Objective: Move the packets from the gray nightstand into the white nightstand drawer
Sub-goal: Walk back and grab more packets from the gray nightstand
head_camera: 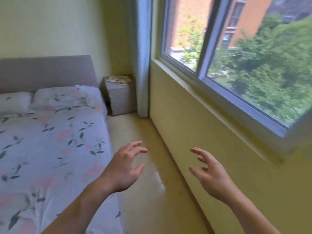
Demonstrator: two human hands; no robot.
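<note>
Both hands are held out over the floor (pixel 148 191) with fingers spread loosely, the left hand (pixel 125 168) and the right hand (pixel 208 171) holding nothing. Well beyond them, in the corner past the bed (pixel 50 141), stands the gray nightstand (pixel 120 97) with pale packets (pixel 119 79) on top.

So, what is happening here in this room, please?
A person stands in the narrow aisle between the bed and the wall under the window, both arms held out forward. The left hand and the right hand are open, fingers spread, and hold nothing. Ahead, in the corner beside the bed, stands the gray nightstand with the packets lying on top, untouched. No white nightstand is in view.
</note>
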